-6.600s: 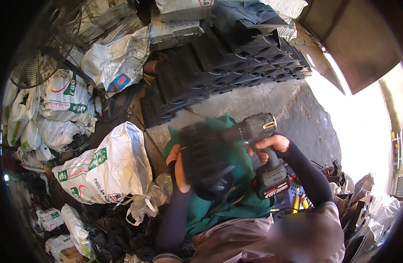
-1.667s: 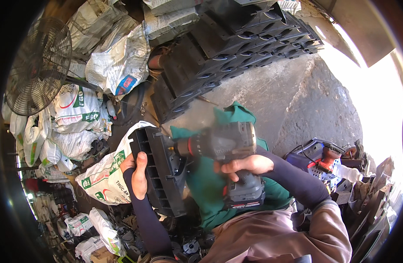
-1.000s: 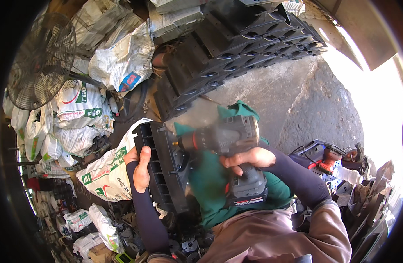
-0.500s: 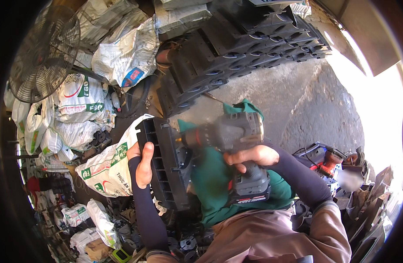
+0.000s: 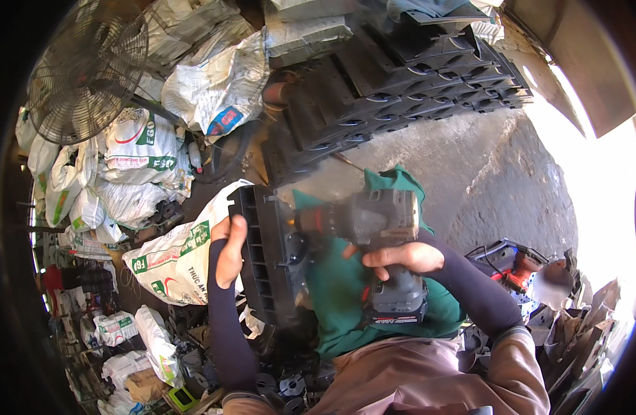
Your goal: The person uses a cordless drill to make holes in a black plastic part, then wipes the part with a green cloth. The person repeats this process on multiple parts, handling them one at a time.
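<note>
My left hand is closed around the left side of a long black plastic piece with ribbed slots, its thumb lying across the face. The piece stands on end, slightly tilted. In my right hand is a cordless drill, gripped by its handle, with a battery pack at the bottom. Its nose points left at the black piece, and a small yellowish tip shows close to the piece's right side. Whether that tip touches is blurred. Green fabric lies beneath both, over my lap.
Stacked black plastic parts form a long row at the back. A standing fan and filled white sacks occupy the left. A white sack sits beside my left arm. A red-and-black power tool lies right, near scrap.
The view has shifted a little, so the background sits farther right. Both hands keep their holds, and the drill stays pointed at the black plastic piece with little visible movement between them.
</note>
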